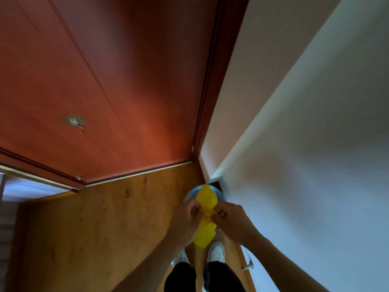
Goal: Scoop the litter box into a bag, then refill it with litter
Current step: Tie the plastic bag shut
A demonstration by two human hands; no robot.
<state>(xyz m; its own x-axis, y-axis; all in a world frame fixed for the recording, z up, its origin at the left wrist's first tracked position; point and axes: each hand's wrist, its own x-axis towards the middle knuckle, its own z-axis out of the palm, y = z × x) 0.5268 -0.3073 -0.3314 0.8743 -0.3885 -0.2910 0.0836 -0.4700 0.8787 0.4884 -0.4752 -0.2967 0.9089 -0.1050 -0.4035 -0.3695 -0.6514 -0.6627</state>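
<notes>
Both hands pinch yellow bag (205, 218) between them: left hand (188, 216), right hand (228, 218). Looks like opening it. Rub layers apart at fingertips, pull gently; thin film tears.

A red-brown door (101, 81) with a metal hook (75, 122) stands ahead. White wall (315, 144) flanks the wood floor (94, 228). White shoes (215, 252) stand below.

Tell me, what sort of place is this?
Probably a hallway in a home: a reddish wooden door, wood-look floor and white wall meet in a narrow corner.
</notes>
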